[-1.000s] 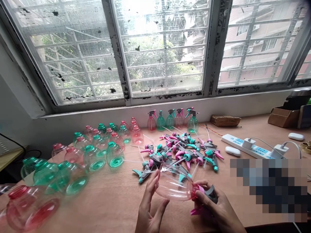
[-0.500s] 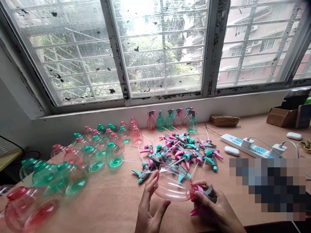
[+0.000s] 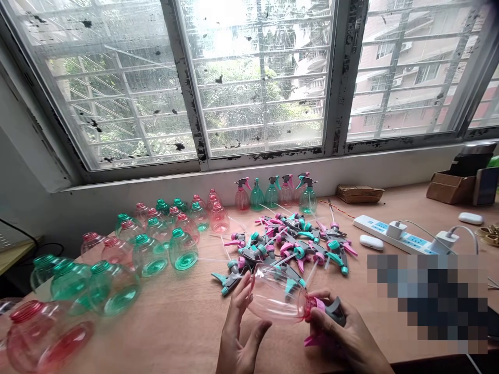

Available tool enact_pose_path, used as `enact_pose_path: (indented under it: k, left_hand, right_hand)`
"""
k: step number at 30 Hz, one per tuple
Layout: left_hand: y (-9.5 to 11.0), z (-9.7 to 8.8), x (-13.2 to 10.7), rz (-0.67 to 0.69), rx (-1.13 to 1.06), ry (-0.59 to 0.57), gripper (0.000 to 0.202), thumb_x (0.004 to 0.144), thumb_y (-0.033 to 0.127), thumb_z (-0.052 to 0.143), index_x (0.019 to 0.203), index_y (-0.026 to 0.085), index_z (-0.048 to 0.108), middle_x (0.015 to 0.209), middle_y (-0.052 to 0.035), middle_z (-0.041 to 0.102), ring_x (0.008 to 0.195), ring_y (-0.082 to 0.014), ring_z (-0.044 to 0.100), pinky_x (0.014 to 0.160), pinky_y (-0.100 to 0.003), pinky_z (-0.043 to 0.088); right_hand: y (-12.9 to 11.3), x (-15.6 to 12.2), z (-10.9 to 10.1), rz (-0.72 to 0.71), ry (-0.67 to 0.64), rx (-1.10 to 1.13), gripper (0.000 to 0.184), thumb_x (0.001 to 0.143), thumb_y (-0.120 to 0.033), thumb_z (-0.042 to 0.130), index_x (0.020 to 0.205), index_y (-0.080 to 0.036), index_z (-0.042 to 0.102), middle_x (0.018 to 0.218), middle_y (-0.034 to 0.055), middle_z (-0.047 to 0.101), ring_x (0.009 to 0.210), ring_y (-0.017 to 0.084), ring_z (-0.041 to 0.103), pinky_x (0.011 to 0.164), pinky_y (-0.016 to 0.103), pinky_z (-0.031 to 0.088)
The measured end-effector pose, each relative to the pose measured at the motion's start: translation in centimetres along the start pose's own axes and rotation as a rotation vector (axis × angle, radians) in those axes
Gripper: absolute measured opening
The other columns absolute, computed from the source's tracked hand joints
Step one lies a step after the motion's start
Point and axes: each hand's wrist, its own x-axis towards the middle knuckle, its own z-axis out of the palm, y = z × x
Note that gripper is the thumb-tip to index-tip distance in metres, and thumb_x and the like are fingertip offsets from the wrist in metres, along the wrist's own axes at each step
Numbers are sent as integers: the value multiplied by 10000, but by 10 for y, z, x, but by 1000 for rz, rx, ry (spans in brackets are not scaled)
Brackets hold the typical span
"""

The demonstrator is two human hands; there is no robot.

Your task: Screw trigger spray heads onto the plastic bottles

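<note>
A clear pink spray bottle (image 3: 276, 296) lies tilted on its side in the air between my hands, its neck to the right. My right hand (image 3: 343, 327) is closed around the pink collar and grey-and-pink trigger sprayer (image 3: 320, 305) at the neck; the palm side is partly hidden. At the bottle's base, my left hand (image 3: 241, 327) is open, with fingertips at the base edge and the thumb held apart. Just beyond lies a pile of loose trigger sprayers (image 3: 268, 252) in grey, pink and teal, with thin tubes.
Several open bottles, red and green (image 3: 183, 249), stand on the left of the wooden table (image 3: 175, 327). Against the wall stand several bottles with sprayers (image 3: 272, 193). To the right are a power strip (image 3: 409, 236), a white case (image 3: 371, 242) and cardboard boxes (image 3: 452, 188).
The bottle in my right hand has turned slightly about its length. My left hand has shifted barely, its thumb still apart from the bottle. Everything else stays in place.
</note>
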Motion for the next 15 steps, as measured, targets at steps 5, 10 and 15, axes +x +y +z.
enact_pose_path:
  k: [5,10,15]
  left_hand:
    - [0,-2,0,9,41,-19,457,886,428,719,1326,353,624,1504,-55,556,1385,-326,508,1124,-433,447]
    - [3,-1,-1,2,68,2,482,876,430,722,1335,321,622,1500,-72,554,1401,-333,485,1127,-422,438]
    - [7,0,-1,10,91,28,495,871,411,723,1341,291,622,1494,-90,552,1417,-340,456,1116,-420,435]
  right_hand:
    - [0,0,-1,30,1,43,407,734,-471,869,939,-159,706,577,-4,705,519,157,641,521,273,599]
    - [2,0,-1,6,7,37,410,733,-476,866,924,-147,714,601,7,704,516,165,637,505,285,590]
    - [4,1,-2,-17,-3,-24,412,736,-500,851,924,-160,712,604,6,704,515,177,641,500,279,565]
